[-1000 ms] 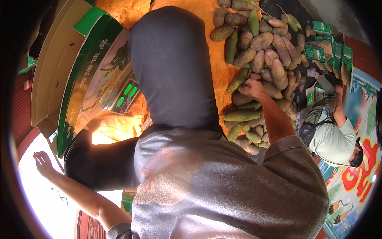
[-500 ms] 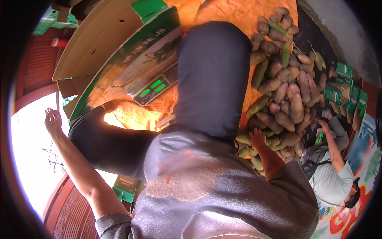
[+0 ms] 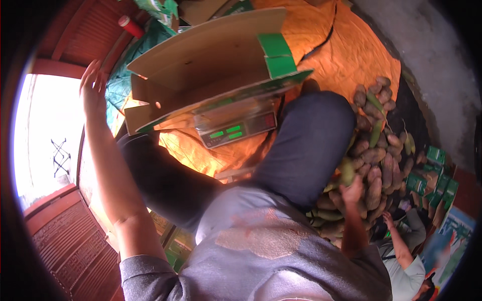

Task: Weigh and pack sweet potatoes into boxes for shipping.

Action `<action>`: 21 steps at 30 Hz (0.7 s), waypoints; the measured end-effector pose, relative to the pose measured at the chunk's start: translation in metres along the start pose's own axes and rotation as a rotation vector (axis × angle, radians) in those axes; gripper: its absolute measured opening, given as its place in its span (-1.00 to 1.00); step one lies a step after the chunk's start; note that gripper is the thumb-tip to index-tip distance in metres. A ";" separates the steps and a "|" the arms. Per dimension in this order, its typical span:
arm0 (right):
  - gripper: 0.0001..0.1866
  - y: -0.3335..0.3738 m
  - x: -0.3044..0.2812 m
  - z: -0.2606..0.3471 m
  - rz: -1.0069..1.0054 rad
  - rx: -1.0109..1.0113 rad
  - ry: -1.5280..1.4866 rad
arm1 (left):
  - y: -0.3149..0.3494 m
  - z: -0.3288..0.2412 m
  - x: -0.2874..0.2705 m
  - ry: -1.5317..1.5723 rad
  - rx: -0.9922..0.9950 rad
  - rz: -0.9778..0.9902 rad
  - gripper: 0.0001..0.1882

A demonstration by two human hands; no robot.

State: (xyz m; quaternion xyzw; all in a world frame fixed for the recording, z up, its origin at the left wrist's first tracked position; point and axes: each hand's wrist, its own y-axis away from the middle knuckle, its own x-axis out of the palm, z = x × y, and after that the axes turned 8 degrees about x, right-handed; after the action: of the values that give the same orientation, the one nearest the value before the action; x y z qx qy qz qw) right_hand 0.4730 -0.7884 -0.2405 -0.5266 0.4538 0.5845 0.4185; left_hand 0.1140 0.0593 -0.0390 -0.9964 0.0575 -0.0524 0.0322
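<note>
My right hand [image 3: 353, 190] is closed round a yellow-green oblong fruit [image 3: 346, 171], raised a little at the near edge of a heap. Brown-purple oblong fruits [image 3: 374, 188] make up most of that heap, with a few slender green ones [image 3: 375, 133] among them. My left hand [image 3: 93, 84] is lifted at the far left, fingers stretched and nothing seen in them. In front of me an open cardboard box [image 3: 201, 57], green outside, rests on a digital scale [image 3: 238, 130] with lit green displays.
An orange sheet [image 3: 346, 45] covers the ground, with a dark sheet [image 3: 422, 120] at its right. Small green boxes [image 3: 436, 154] stand at far right, near a co-worker in a pale shirt [image 3: 401, 268]. Red carved wooden panels [image 3: 75, 246] line the left.
My view has swung left, bringing the box and scale nearer the middle. My left hand has risen and straightened its fingers. My right hand has taken hold of a yellow-green fruit.
</note>
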 end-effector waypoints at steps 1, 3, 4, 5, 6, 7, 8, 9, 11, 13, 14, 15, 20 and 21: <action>-0.18 -0.030 -0.015 0.005 -0.156 0.020 -0.071 | 0.007 -0.013 0.024 -0.038 0.045 0.055 -0.66; -0.20 -0.098 -0.098 0.052 -0.299 -0.173 -0.218 | 0.016 -0.035 0.050 -0.105 0.161 0.252 -0.66; -0.22 -0.115 -0.145 0.091 -0.364 -0.142 -0.243 | 0.014 -0.037 0.068 -0.154 0.217 0.342 -0.66; -0.24 -0.143 -0.182 0.104 -0.335 -0.246 -0.369 | 0.017 -0.044 0.083 -0.245 0.293 0.413 -0.66; -0.28 -0.145 -0.225 0.168 -0.357 -0.262 -0.397 | 0.020 -0.050 0.085 -0.343 0.333 0.504 -0.65; -0.28 -0.151 -0.265 0.217 -0.301 -0.351 -0.382 | 0.022 -0.051 0.085 -0.415 0.434 0.588 -0.63; -0.29 -0.152 -0.297 0.264 -0.358 -0.518 -0.283 | 0.023 -0.051 0.089 -0.457 0.405 0.650 -0.62; -0.28 -0.144 -0.326 0.316 -0.295 -0.630 -0.235 | 0.026 -0.051 0.092 -0.501 0.372 0.712 -0.61; -0.29 -0.118 -0.357 0.419 -0.182 -0.860 -0.159 | 0.038 -0.054 0.101 -0.636 0.305 0.812 -0.59; -0.32 -0.098 -0.361 0.509 -0.092 -1.128 -0.022 | 0.040 -0.049 0.098 -0.675 0.380 0.870 -0.63; -0.33 -0.088 -0.354 0.547 -0.006 -1.239 0.037 | 0.041 -0.047 0.095 -0.694 0.394 0.880 -0.65; -0.32 -0.085 -0.338 0.577 0.011 -1.392 0.082 | 0.039 -0.046 0.093 -0.717 0.411 0.890 -0.67; -0.47 -0.062 -0.216 0.695 0.467 -1.486 0.598 | 0.032 -0.031 0.096 -0.768 0.498 0.823 -0.73; -0.42 -0.067 -0.182 0.710 0.600 -1.487 0.582 | 0.035 -0.026 0.099 -0.815 0.518 0.795 -0.75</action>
State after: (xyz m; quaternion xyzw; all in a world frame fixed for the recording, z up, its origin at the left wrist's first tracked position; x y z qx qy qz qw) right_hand 0.3879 -0.0848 -0.0420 -0.6510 0.1618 0.6580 -0.3421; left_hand 0.2047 0.0119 -0.0053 -0.7988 0.3922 0.3354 0.3092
